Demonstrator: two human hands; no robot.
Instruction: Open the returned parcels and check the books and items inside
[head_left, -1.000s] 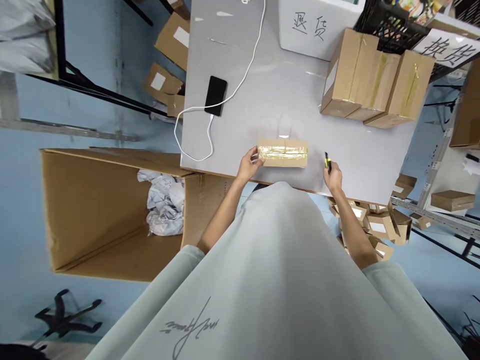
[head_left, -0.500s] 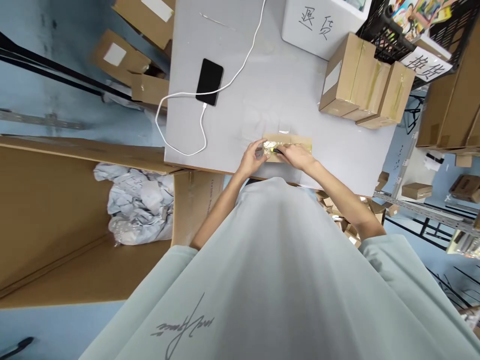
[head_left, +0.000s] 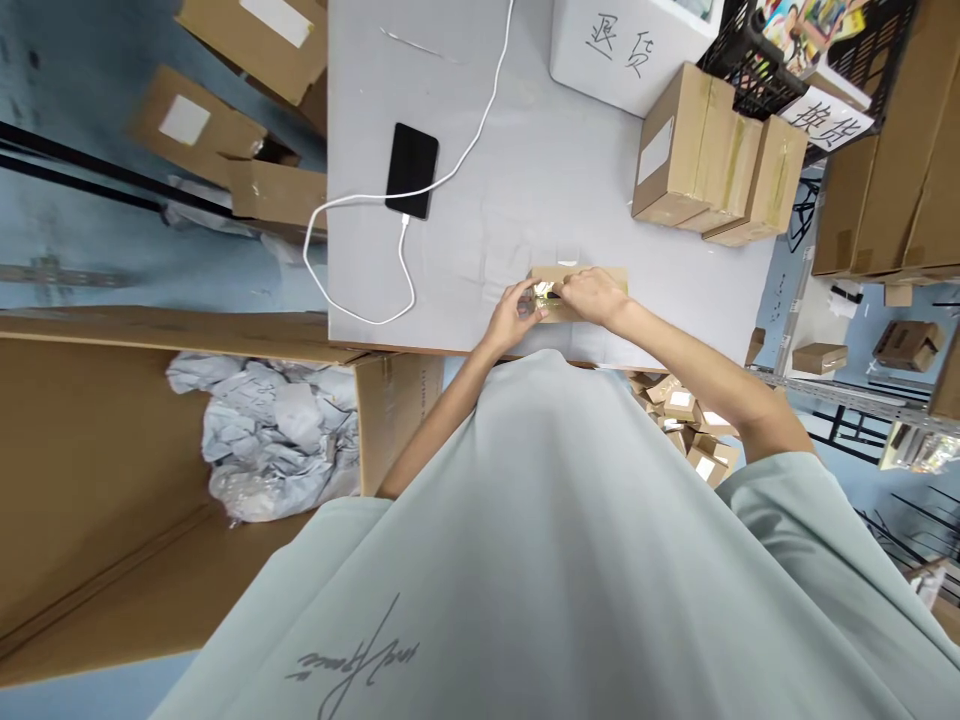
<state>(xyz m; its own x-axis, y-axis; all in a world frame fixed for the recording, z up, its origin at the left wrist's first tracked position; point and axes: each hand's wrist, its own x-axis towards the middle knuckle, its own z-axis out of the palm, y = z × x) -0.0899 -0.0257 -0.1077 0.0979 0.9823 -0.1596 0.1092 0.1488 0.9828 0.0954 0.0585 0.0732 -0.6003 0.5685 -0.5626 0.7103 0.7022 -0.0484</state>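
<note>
A small taped cardboard box [head_left: 616, 277] lies near the front edge of the white table [head_left: 525, 170]. My left hand [head_left: 516, 314] grips the box's left end with curled fingers. My right hand [head_left: 592, 296] is closed on a small black-and-yellow cutter [head_left: 553, 293], whose tip rests on the taped top of the box near the left end. Most of the box is hidden under my two hands.
A black phone [head_left: 411, 169] on a white cable [head_left: 352, 205] lies on the table's left. Taped boxes [head_left: 705, 155] and a white bin [head_left: 622, 45] stand at the back right. A large carton [head_left: 97, 470] with crumpled bags [head_left: 262, 435] sits left; small boxes [head_left: 686, 430] lie on the floor.
My right hand brought the cutter from the table's right onto the box top, close to my left hand. The view shifted toward the left.
</note>
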